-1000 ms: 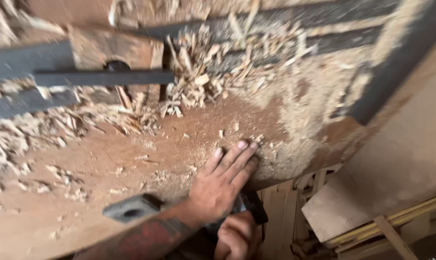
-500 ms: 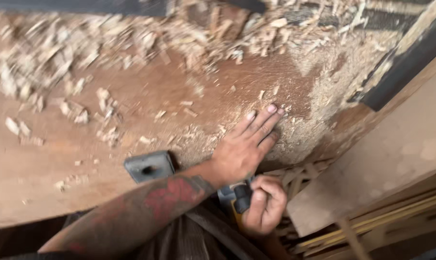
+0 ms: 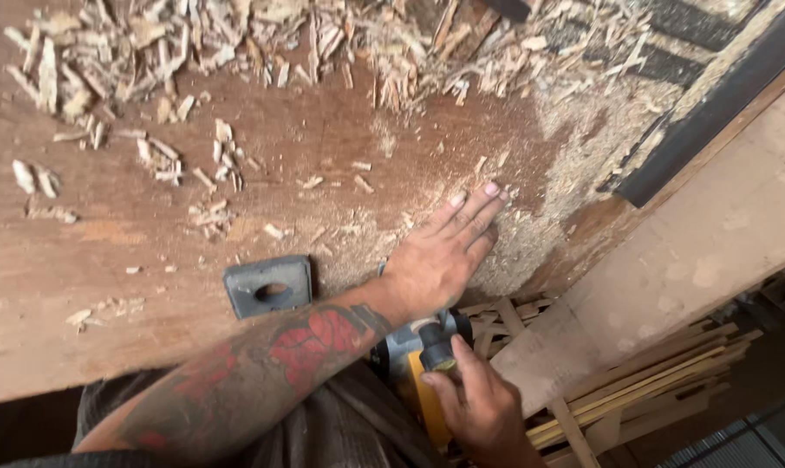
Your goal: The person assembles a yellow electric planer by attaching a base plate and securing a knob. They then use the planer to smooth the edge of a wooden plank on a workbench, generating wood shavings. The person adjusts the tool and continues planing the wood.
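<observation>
My left hand [image 3: 449, 251] lies flat, palm down, on the sawdust-covered brown wooden board [image 3: 132, 251] near its lower right edge; it holds nothing. The tattooed forearm reaches in from the lower left. Just below it, off the board's edge, my right hand [image 3: 479, 407] grips the black knob of a yellow and grey power tool [image 3: 414, 368]. Most of the tool is hidden under the hands and forearm.
A grey square metal plate with a hole [image 3: 267, 288] lies on the board left of my forearm. Wood chips and shavings [image 3: 236, 43] pile along the top. A dark metal bar [image 3: 713, 104] runs diagonally at the upper right. Thin wooden slats [image 3: 652, 390] lie below on the right.
The view has shifted, so the board fills more of the frame. My left hand stays flat on the same spot. My right hand has settled its grip on the tool's knob.
</observation>
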The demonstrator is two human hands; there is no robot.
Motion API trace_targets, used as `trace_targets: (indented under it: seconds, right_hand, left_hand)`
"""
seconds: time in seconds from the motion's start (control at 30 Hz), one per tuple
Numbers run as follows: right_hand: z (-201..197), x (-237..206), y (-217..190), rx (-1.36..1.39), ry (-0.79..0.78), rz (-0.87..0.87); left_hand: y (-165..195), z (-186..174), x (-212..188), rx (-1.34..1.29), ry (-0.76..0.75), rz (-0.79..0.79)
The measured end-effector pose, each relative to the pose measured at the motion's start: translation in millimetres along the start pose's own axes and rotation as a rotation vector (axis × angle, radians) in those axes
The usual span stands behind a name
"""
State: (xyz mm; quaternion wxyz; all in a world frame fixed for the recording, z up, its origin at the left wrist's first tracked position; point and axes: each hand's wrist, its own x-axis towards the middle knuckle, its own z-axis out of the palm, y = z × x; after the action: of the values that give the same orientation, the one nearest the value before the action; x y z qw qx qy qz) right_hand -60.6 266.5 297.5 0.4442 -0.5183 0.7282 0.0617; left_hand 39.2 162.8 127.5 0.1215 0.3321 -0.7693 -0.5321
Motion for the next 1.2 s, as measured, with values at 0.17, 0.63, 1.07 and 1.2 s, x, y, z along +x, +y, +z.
trace_targets:
  seconds: [0.17,0.63,1.07,1.2]
  right_hand:
    - [27.7,-21.9,-1.2,0.562,0.068,0.577]
    - [3.3,4.4,-14.9,-0.130,-0.016,0.205]
    - [19.3,-6.6,-14.3,0.905,0.067,0.826]
    - [-4.8,15.3,-24.1,0.355,-0.029,0.392]
  left_hand:
    - [2.0,-4.0,2.2,-0.013,-0.083,-0.003]
    - [-1.0,-4.7,3.3,-0.060,-0.116,0.005]
    - [1.1,-5.0,2.0,-0.055,-0.077,0.003]
    - [0.8,-6.8,4.3,-0.086,-0.152,0.011]
